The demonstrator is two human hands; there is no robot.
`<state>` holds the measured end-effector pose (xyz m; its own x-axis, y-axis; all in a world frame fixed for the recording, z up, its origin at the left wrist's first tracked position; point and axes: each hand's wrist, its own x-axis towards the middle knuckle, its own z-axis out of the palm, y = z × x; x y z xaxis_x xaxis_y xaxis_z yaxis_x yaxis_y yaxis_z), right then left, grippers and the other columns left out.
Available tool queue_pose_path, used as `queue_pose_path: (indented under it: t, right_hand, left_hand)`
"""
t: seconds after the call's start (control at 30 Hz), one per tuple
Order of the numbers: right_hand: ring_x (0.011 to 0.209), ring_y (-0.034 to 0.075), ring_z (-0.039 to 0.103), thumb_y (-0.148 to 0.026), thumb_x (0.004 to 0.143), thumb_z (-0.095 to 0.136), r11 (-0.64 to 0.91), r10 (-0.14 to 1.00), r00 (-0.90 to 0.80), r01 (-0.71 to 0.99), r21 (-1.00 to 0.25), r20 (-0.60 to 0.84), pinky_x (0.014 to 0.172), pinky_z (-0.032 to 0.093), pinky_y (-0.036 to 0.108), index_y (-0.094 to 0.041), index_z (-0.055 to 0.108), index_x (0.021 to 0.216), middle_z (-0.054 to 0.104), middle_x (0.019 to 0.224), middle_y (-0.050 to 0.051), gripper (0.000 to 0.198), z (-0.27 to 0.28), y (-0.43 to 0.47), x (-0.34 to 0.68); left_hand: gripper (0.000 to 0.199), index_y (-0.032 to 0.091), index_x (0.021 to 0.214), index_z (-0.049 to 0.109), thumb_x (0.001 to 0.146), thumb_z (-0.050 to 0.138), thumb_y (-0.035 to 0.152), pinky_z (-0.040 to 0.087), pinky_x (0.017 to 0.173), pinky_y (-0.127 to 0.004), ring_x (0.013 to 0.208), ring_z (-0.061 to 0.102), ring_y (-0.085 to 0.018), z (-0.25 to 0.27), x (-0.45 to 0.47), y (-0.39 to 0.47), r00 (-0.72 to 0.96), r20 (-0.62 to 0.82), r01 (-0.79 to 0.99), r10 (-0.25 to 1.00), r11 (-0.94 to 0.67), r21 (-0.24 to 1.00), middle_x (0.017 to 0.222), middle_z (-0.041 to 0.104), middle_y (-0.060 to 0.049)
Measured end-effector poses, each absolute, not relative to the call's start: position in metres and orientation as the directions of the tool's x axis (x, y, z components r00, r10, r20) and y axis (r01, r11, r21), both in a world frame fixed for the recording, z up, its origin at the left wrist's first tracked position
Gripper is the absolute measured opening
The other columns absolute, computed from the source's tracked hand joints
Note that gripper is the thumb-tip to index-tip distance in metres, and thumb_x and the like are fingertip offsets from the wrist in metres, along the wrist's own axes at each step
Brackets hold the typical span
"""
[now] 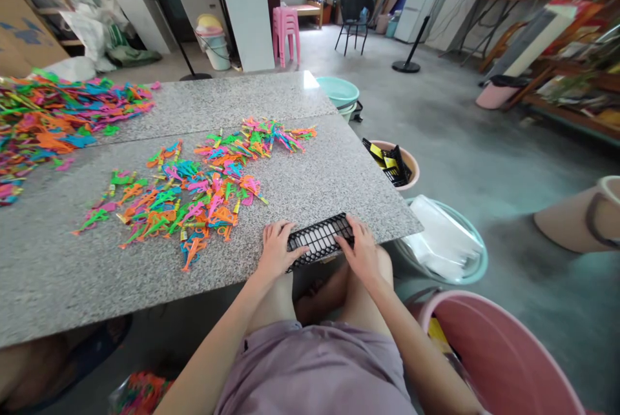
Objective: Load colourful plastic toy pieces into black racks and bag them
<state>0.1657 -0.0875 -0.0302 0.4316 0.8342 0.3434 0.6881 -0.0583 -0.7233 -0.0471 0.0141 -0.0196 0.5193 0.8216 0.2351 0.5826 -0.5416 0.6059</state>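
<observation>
A black plastic tray with a lattice rim and slotted middle (pixel 320 239) lies at the front edge of the speckled stone table (pixel 334 170). My left hand (pixel 279 247) grips its left end, thumb over the top. At the other end, my right hand (pixel 359 244) holds it the same way, thumb pressed on the upper face. The fingers beneath the tray are partly hidden. Left of my hands spreads a loose pile of small bright plastic toys (pixel 194 202) in orange, green, blue and pink.
A bigger heap of similar toys (pixel 62 111) covers the table's far left. Right of the table stand a tub with black trays (pixel 409 170), a green basin with white sheets (pixel 477 266) and a large pink bucket (pixel 504 331). Someone else's leg (pixel 33 363) shows lower left.
</observation>
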Motion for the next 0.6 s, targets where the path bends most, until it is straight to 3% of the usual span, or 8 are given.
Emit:
queue_pose_path:
  t: [0.07, 0.13, 0.2, 0.3, 0.43, 0.5, 0.6]
  right_hand:
    - [0.121, 0.029, 0.055, -0.039, 0.083, 0.067, -0.015, 0.781, 0.55, 0.489, -0.872, 0.294, 0.106, 0.043, 0.053, -0.019, 0.05, 0.138, 0.058, 0.133, 0.015, 0.06, -0.024, -0.088, 0.163]
    - [0.11, 0.025, 0.061, -0.034, 0.075, 0.075, 0.072, 0.752, 0.625, 0.236, -0.969, 0.208, 0.097, 0.05, 0.047, -0.022, 0.047, 0.139, 0.058, 0.132, 0.013, 0.071, -0.017, -0.09, 0.163]
    - [0.099, 0.021, 0.065, -0.029, 0.07, 0.079, 0.158, 0.757, 0.639, 0.023, -0.987, 0.136, 0.089, 0.054, 0.04, -0.025, 0.045, 0.14, 0.063, 0.121, 0.009, 0.077, -0.011, -0.092, 0.166]
    - [0.091, 0.019, 0.066, -0.025, 0.068, 0.08, 0.211, 0.76, 0.64, -0.073, -0.975, 0.116, 0.088, 0.054, 0.038, -0.026, 0.05, 0.135, 0.067, 0.098, 0.002, 0.073, -0.003, -0.097, 0.171]
    - [0.109, 0.023, 0.063, -0.027, 0.082, 0.067, 0.168, 0.765, 0.606, 0.14, -0.976, 0.219, 0.1, 0.049, 0.045, -0.023, 0.056, 0.127, 0.066, 0.113, 0.008, 0.047, 0.006, -0.104, 0.169]
    - [0.124, 0.026, 0.055, -0.025, 0.086, 0.061, 0.129, 0.707, 0.614, 0.374, -0.918, 0.35, 0.106, 0.045, 0.05, -0.024, 0.05, 0.135, 0.058, 0.13, 0.011, 0.051, 0.012, -0.108, 0.163]
    - [0.14, 0.031, 0.038, -0.019, 0.086, 0.055, 0.014, 0.636, 0.547, 0.697, -0.717, 0.544, 0.112, 0.037, 0.057, -0.026, 0.037, 0.148, 0.04, 0.149, 0.014, 0.065, 0.022, -0.115, 0.15]
  left_hand:
    - [0.048, 0.023, 0.113, 0.066, 0.072, 0.081, 0.045, 0.028, 0.11, -0.058, 0.119, 0.052, -0.033, -0.018, -0.047, 0.011, 0.476, 0.264, 0.586, 0.839, -0.526, 0.616, 0.122, 0.06, -0.01]
    - [0.04, 0.022, 0.102, 0.068, 0.071, 0.082, 0.043, 0.036, 0.107, -0.055, 0.113, 0.058, -0.031, -0.012, -0.048, 0.005, 0.453, 0.294, 0.565, 0.842, -0.526, 0.635, 0.114, 0.065, -0.008]
    - [0.03, 0.021, 0.093, 0.067, 0.074, 0.08, 0.041, 0.05, 0.092, -0.042, 0.095, 0.066, -0.024, -0.002, -0.05, -0.005, 0.441, 0.328, 0.526, 0.835, -0.537, 0.66, 0.096, 0.07, -0.004]
    - [0.017, 0.021, 0.088, 0.066, 0.084, 0.072, 0.036, 0.053, 0.07, -0.027, 0.07, 0.067, -0.016, 0.015, -0.052, -0.024, 0.413, 0.397, 0.465, 0.82, -0.565, 0.682, 0.077, 0.07, 0.001]
    - [0.011, 0.022, 0.089, 0.068, 0.091, 0.065, 0.032, 0.052, 0.07, -0.024, 0.072, 0.068, -0.015, 0.03, -0.052, -0.04, 0.369, 0.503, 0.413, 0.782, -0.623, 0.665, 0.08, 0.073, 0.0]
    - [0.01, 0.022, 0.089, 0.068, 0.091, 0.063, 0.03, 0.052, 0.072, -0.025, 0.074, 0.069, -0.015, 0.032, -0.05, -0.042, 0.365, 0.534, 0.403, 0.763, -0.646, 0.648, 0.081, 0.073, -0.001]
    - [0.011, 0.022, 0.088, 0.069, 0.092, 0.061, 0.028, 0.052, 0.072, -0.026, 0.074, 0.07, -0.016, 0.034, -0.05, -0.043, 0.38, 0.54, 0.403, 0.751, -0.66, 0.634, 0.08, 0.074, -0.001]
